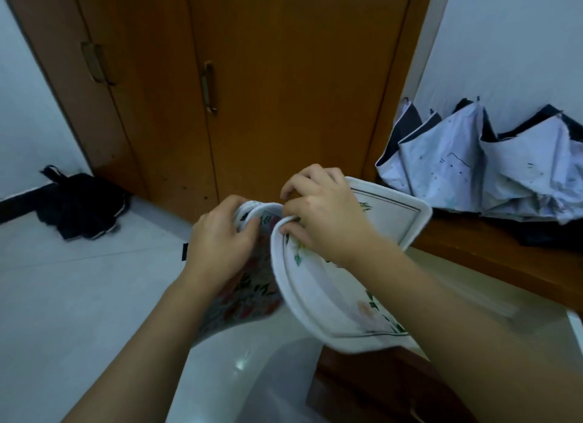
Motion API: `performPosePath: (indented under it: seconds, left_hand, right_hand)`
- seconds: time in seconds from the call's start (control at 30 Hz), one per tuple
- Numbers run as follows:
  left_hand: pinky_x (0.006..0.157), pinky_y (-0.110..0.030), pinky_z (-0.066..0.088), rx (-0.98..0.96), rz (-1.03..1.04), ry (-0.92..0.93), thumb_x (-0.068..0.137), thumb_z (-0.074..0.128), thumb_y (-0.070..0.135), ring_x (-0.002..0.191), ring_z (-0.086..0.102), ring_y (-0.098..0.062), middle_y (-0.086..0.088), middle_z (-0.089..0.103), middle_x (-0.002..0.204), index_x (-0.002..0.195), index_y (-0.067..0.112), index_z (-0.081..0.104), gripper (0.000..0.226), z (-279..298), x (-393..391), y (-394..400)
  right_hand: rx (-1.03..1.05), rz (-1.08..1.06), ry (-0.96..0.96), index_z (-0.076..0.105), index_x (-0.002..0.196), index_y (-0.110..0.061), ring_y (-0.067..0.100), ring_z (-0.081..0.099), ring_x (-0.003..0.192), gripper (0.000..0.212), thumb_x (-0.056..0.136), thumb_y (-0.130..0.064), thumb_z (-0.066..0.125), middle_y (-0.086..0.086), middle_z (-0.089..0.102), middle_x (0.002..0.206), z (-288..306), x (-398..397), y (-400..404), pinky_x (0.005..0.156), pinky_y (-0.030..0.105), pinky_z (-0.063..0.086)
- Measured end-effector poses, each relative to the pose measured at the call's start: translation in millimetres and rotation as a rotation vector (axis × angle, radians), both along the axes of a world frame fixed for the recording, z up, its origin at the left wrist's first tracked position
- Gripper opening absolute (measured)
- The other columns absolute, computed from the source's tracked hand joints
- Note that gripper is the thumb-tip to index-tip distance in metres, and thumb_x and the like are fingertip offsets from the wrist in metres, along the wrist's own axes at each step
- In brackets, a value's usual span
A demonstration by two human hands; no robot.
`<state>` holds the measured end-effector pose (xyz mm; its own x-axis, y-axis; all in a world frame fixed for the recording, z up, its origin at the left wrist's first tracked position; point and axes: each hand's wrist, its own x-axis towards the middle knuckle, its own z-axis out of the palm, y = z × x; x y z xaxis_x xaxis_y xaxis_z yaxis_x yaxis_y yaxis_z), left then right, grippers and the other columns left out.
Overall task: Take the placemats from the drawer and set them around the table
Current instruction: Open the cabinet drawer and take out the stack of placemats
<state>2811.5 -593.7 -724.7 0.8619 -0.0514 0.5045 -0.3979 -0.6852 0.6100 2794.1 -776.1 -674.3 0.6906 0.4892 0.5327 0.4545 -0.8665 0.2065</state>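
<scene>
Nearest to the camera, a glossy white surface [239,369] shows below the two forearms, with a dark wooden part at its right side.

Above it, both hands hold placemats in the air. The right hand [321,221] has its grip closed on the white placemat [334,296]: the fingers are curled over its folded upper rim and pinch it. This placemat has a thick white border, a thin dark line inside and small green leaf prints. It bends in a curve and hangs down under the right wrist, and one corner points to the right, over the edge of the wooden ledge [492,265].

The left hand [217,239] also has its grip closed, with thumb and fingers pinching the top edge of the flowered placemat [249,296]. This one lies just left of the white one, touching it at the top, and it hangs down under the left palm.

Farther away, a pale umbrella [473,170] lies opened on the ledge. A dark bag [85,208] sits on the floor at the left. Behind stand brown wooden doors [284,91] with metal handles.
</scene>
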Motion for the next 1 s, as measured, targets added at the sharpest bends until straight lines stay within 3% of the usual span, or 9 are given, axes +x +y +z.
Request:
performPosePath:
  seconds: [0.2,0.3,0.43,0.53,0.6,0.67,0.77,0.87,1.0]
  left_hand:
    - [0.062,-0.031,0.052,-0.311,0.066,0.080,0.088,0.068,0.034,0.073,0.062,-0.006,0.009,0.066,0.082,0.098,0.025,0.067,0.013,16.2,1.0,24.7]
    - [0.064,-0.030,0.053,-0.376,0.108,0.129,0.086,0.068,0.024,0.075,0.064,-0.006,0.007,0.068,0.084,0.098,0.023,0.068,0.012,19.6,1.5,41.7]
    - [0.057,-0.020,0.051,-0.443,0.127,0.149,0.085,0.071,0.023,0.074,0.065,-0.006,0.005,0.069,0.082,0.095,0.020,0.070,0.011,20.7,-3.8,59.4]
    - [0.063,-0.026,0.054,-0.405,0.143,0.153,0.084,0.073,0.027,0.073,0.064,-0.004,0.006,0.069,0.081,0.092,0.023,0.070,0.009,17.0,-6.1,67.9]
    - [0.070,-0.036,0.057,-0.397,0.161,0.153,0.083,0.074,0.029,0.073,0.065,-0.005,0.007,0.069,0.079,0.089,0.027,0.069,0.008,12.6,-6.5,71.9]
    - [0.071,-0.043,0.058,-0.376,0.165,0.150,0.082,0.075,0.030,0.074,0.066,-0.007,0.009,0.069,0.078,0.087,0.029,0.068,0.008,9.1,-6.2,74.3]
    - [0.070,-0.043,0.057,-0.349,0.173,0.142,0.082,0.074,0.034,0.073,0.065,-0.007,0.010,0.068,0.078,0.090,0.029,0.069,0.010,7.4,-6.5,77.6]
    - [0.071,-0.044,0.057,-0.350,0.189,0.141,0.083,0.073,0.036,0.075,0.065,-0.008,0.010,0.068,0.081,0.093,0.027,0.070,0.014,8.8,-5.4,81.2]
    - [0.068,-0.045,0.059,-0.423,0.213,0.138,0.081,0.075,0.037,0.074,0.068,-0.009,0.010,0.070,0.079,0.089,0.031,0.070,0.012,12.8,-6.9,83.1]
  right_hand:
    - [0.103,0.079,0.017,0.075,0.098,-0.026,0.021,0.048,0.106,0.026,0.081,-0.045,0.070,-0.005,0.060,0.112,0.4,20.8,58.1,0.084,0.039,0.034]
    - [0.185,0.133,0.061,0.074,0.095,-0.027,0.020,0.047,0.108,0.025,0.078,-0.045,0.073,-0.003,0.057,0.118,-9.7,25.3,79.4,0.083,0.037,0.033]
    - [0.346,0.183,0.121,0.064,0.088,-0.024,0.019,0.046,0.111,0.025,0.074,-0.038,0.078,-0.002,0.053,0.125,-20.8,27.6,101.5,0.084,0.035,0.033]
    - [0.411,0.211,0.213,0.051,0.126,-0.024,0.017,0.040,0.119,0.051,0.079,-0.025,0.073,-0.003,0.043,0.134,-26.3,27.9,113.3,0.093,0.032,0.032]
    - [0.397,0.228,0.306,0.032,0.148,-0.027,0.015,0.033,0.124,0.075,0.082,-0.014,0.065,-0.004,0.035,0.141,-27.7,27.7,118.9,0.099,0.030,0.029]
    - [0.381,0.224,0.389,0.022,0.153,-0.029,0.015,0.029,0.129,0.084,0.082,-0.006,0.061,-0.004,0.029,0.146,-27.6,29.6,121.4,0.105,0.031,0.027]
    - [0.385,0.227,0.455,0.018,0.154,-0.030,0.015,0.026,0.134,0.085,0.084,-0.002,0.059,-0.005,0.026,0.149,-28.7,34.8,120.4,0.110,0.033,0.028]
    - [0.429,0.160,0.395,0.020,0.153,-0.029,0.014,0.031,0.134,0.083,0.086,-0.014,0.067,-0.006,0.031,0.148,-30.0,41.0,116.9,0.109,0.033,0.036]
    - [0.482,-0.041,0.401,0.039,0.140,-0.026,0.017,0.048,0.122,0.072,0.080,-0.052,0.070,-0.005,0.052,0.133,-30.9,52.9,107.5,0.103,0.038,0.042]
